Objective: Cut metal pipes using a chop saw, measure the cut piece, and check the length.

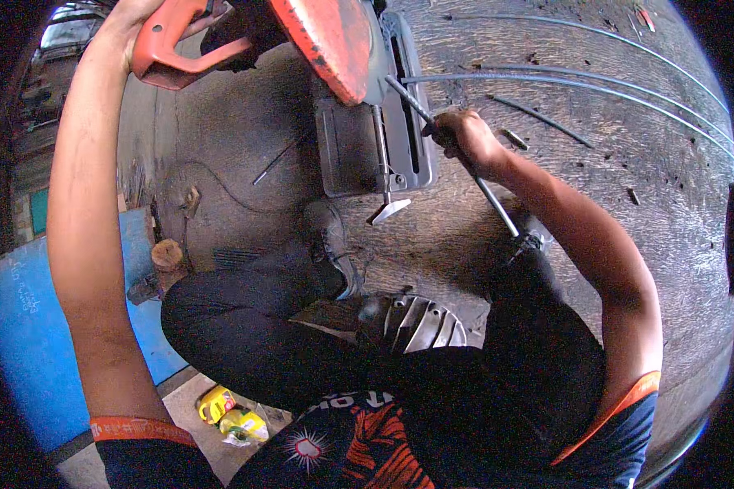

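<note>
An orange cut-off saw stands at the top centre, with a worn orange blade guard [326, 49] over a dark metal base [347, 167]. My left hand [129, 18], partly cut off by the upper edge, is closed round the saw's orange handle [159, 59]. Below the guard, a metal vise screw with a flat handle [390, 213] points toward me. My right hand [469, 138] grips a ribbed steel rod [491, 198] just right of the base. The rod slants, its far end beside the saw and its near end close to my right shoe.
Several long thin rods [546, 75] stretch right from the saw. A short rod piece [542, 121] lies beyond my right forearm. Between my feet is a finned metal part [432, 326]. A wood block [167, 254], a blue panel [33, 326] and yellow packages [216, 403] are at left.
</note>
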`<state>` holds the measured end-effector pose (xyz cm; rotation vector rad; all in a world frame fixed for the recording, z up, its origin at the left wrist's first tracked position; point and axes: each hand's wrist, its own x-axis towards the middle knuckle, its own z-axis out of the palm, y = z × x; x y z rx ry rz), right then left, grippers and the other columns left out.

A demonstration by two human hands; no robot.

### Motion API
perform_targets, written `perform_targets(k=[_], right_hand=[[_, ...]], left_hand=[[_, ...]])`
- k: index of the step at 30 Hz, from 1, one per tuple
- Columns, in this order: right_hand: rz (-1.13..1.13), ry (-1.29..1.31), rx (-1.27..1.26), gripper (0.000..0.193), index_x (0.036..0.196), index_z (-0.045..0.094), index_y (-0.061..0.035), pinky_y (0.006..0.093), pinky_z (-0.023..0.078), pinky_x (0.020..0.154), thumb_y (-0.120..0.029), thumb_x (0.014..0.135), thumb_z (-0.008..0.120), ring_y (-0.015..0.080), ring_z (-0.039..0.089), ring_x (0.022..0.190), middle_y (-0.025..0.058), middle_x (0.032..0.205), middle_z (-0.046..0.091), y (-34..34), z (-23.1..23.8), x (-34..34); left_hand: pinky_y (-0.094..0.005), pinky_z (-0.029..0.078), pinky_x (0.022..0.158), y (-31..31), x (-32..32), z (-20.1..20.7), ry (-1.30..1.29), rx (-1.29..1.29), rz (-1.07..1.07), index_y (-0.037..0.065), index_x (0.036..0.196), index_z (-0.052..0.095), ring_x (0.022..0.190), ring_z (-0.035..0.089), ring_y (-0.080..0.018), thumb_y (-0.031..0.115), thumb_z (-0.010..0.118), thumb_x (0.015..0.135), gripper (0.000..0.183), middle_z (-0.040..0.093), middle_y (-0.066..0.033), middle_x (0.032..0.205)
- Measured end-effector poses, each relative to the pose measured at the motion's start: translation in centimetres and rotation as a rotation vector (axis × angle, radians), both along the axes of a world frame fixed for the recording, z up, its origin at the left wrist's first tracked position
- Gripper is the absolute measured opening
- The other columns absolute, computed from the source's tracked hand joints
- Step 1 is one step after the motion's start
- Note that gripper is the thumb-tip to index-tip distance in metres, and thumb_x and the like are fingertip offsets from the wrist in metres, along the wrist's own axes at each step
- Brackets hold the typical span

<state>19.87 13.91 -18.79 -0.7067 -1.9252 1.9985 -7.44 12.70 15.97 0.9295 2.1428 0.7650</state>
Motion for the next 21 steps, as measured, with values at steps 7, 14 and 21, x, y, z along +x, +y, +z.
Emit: perform_targets(k=[7, 14, 21], right_hand=[[0.057, -0.013, -0.015, 0.029, 0.097, 0.068, -0.0015, 0.0291, 0.052, 0.058, -0.021, 0.095, 0.047, 0.0104, 0.054, 0.065, 0.0016, 0.074, 0.055, -1.1, 0.5, 0.0], [0.080, -0.012, -0.329, 0.030, 0.100, 0.067, -0.0004, 0.0270, 0.048, 0.052, -0.025, 0.096, 0.050, 0.0115, 0.053, 0.060, 0.0016, 0.072, 0.055, -0.5, 1.5, -0.5], [-0.064, -0.019, -0.507, 0.023, 0.096, 0.066, 0.0012, 0.0290, 0.043, 0.049, -0.020, 0.094, 0.056, 0.0126, 0.054, 0.057, 0.0040, 0.070, 0.058, -1.1, 2.2, -1.1]], left_hand=[[-0.0365, 0.053, 0.063, 0.5, -0.3, 0.5, 0.094, -0.134, 0.002, 0.005, 0.112, 0.059, 0.078, 0.063, -0.0230, 0.024, 0.059, 0.090, 0.028, 0.065, -0.0116, 0.093], [-0.0354, 0.053, 0.065, 0.0, 1.0, 0.2, 0.059, -0.060, 0.058, 0.006, 0.112, 0.059, 0.077, 0.062, -0.0209, 0.027, 0.059, 0.091, 0.030, 0.063, -0.0090, 0.093], [-0.0359, 0.053, 0.067, 0.2, 0.3, 0.2, 0.021, -0.082, 0.033, 0.006, 0.114, 0.057, 0.079, 0.062, -0.0211, 0.029, 0.058, 0.091, 0.033, 0.064, -0.0091, 0.094]])
